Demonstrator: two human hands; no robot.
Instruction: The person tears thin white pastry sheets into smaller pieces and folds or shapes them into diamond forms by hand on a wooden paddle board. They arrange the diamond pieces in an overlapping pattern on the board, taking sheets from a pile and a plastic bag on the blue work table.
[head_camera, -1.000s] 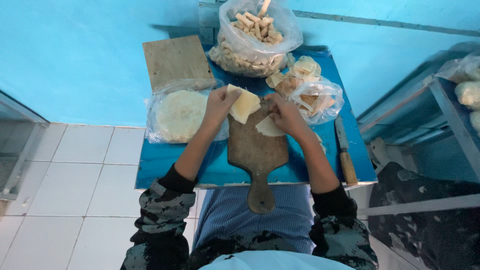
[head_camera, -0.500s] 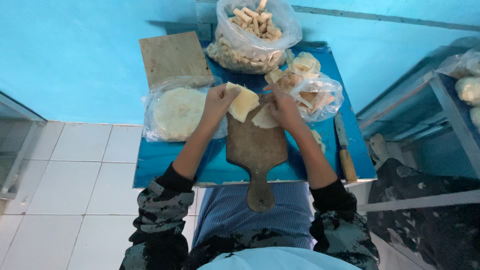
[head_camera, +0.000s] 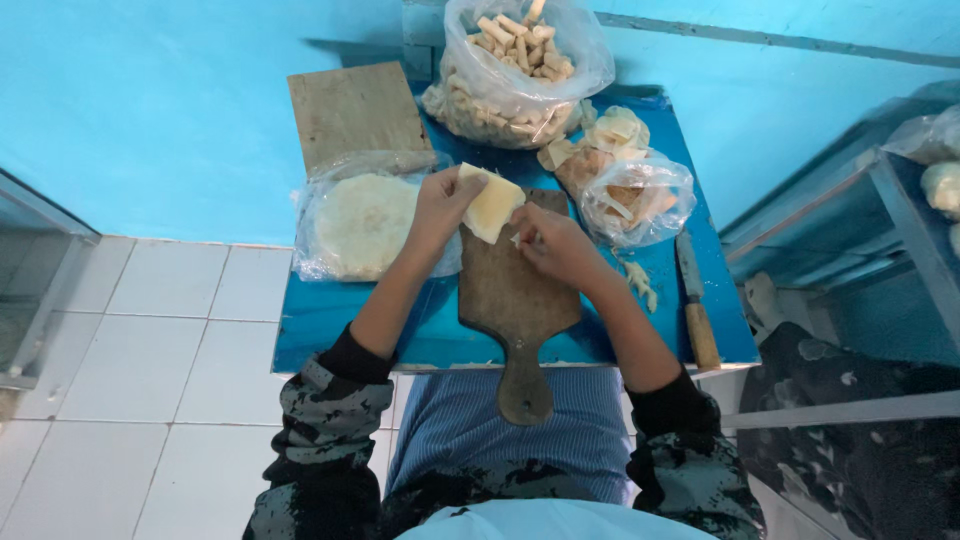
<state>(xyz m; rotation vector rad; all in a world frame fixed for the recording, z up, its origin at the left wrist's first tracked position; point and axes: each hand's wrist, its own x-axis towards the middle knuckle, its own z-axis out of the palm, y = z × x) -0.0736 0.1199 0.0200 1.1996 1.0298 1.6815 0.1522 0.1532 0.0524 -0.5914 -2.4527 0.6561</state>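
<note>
While the pale dough sheet (head_camera: 491, 203) was held above the far end of the wooden cutting board (head_camera: 516, 290), its long axis ran diagonally from upper left to lower right. The left hand (head_camera: 438, 208) pinched its upper-left edge; the right hand (head_camera: 553, 244) gripped its lower-right corner. A bag of round wrappers (head_camera: 362, 225) lay just left, a knife (head_camera: 694, 303) to the right.

Three clear plastic bags are sitting on the blue table: rolls (head_camera: 515, 75) at back, round sheets (head_camera: 365, 220) left, scraps (head_camera: 640, 200) right.
</note>
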